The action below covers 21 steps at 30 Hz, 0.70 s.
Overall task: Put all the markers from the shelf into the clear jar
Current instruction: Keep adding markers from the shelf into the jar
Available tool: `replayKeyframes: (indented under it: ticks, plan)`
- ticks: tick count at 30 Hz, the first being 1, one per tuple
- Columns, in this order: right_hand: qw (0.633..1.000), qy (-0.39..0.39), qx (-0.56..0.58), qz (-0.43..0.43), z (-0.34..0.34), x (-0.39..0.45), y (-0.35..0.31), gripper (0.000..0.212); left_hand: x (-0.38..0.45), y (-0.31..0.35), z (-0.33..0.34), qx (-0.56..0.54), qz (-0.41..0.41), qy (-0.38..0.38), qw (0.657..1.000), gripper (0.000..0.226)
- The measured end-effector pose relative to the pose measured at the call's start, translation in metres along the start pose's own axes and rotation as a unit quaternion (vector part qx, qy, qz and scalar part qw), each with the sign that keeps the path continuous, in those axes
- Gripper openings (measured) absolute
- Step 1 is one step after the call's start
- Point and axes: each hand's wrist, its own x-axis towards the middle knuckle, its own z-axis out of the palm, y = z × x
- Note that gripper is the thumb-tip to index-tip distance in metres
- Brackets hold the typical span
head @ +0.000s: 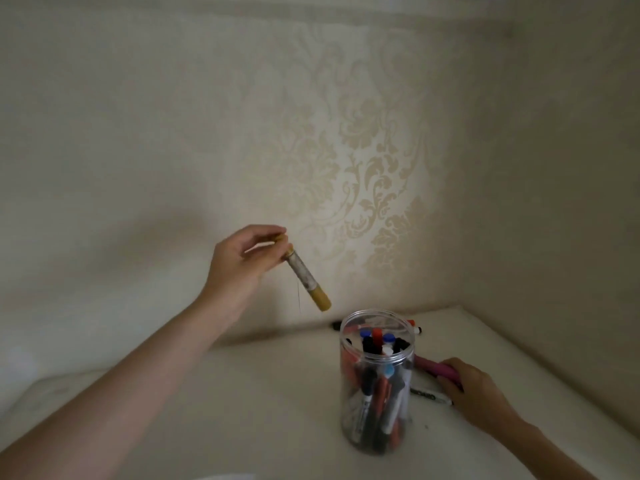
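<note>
Left hand (242, 258) pinches a yellow-capped marker (306, 277) by its top end, tilted, above and left of the clear jar (377, 386). Right hand (476, 393) grips a pink marker (434, 368) on the shelf (259, 410), just right of the jar. A white marker (429, 396) lies between jar and right hand; more markers (417, 329) behind the jar near the shelf's back corner. Jar holds many markers.

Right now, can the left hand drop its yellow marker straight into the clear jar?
Probably not yet: the yellow marker, pinched by the left hand, hangs up-left of the clear jar, whose mouth is open.

Clear jar (377, 393) upright on the shelf (242, 410) — part-filled with markers; gold-capped marker (306, 277) tilted above-left
</note>
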Motion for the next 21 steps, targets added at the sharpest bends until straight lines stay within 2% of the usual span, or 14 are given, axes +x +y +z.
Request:
replayKeyframes:
  ticks: [1,3,4,6,8,10,12,14,17,20,21]
  plan:
    - [1.0,0.0,-0.001,0.011,0.0,-0.002,-0.004,0.013,-0.002,0.016,0.009,-0.023,0.016,-0.017,0.999,0.016]
    - [0.998,-0.012,-0.066,0.019,0.006,-0.009,-0.013,0.042,-0.008,0.039,0.028,-0.03,0.033,-0.074,0.996,0.018]
    - [0.993,-0.024,-0.118,0.016,0.009,-0.012,-0.017,0.054,-0.011,0.042,0.037,-0.007,0.039,-0.11,0.993,0.019]
    - [0.98,-0.04,-0.193,-0.011,0.014,-0.019,-0.023,0.065,-0.018,0.039,0.05,0.093,0.052,-0.17,0.98,0.021]
    - [0.975,-0.028,-0.217,-0.036,0.015,-0.025,-0.025,0.063,-0.02,0.029,0.056,0.188,0.053,-0.197,0.961,0.02]
    - [0.971,-0.005,-0.235,-0.041,0.017,-0.027,-0.02,0.057,-0.018,0.022,0.057,0.225,0.048,-0.182,0.956,0.019]
    - [0.962,0.014,-0.269,-0.04,0.015,-0.032,-0.017,0.054,-0.015,0.019,0.058,0.234,0.043,-0.157,0.959,0.018]
    - [0.958,-0.006,-0.287,-0.027,0.01,-0.038,-0.016,0.062,-0.012,0.018,0.06,0.239,0.035,-0.143,0.96,0.017]
    - [0.951,0.064,-0.301,-0.04,0.011,-0.042,-0.005,0.073,-0.008,0.019,0.065,0.252,0.036,-0.136,0.957,0.017]
    - [0.958,0.023,-0.282,-0.041,0.003,-0.05,-0.01,0.062,-0.007,0.017,0.069,0.269,0.052,-0.137,0.952,0.016]
    - [0.962,0.041,-0.266,-0.044,0.004,-0.052,-0.008,0.056,-0.007,0.016,0.07,0.278,0.053,-0.139,0.949,0.015]
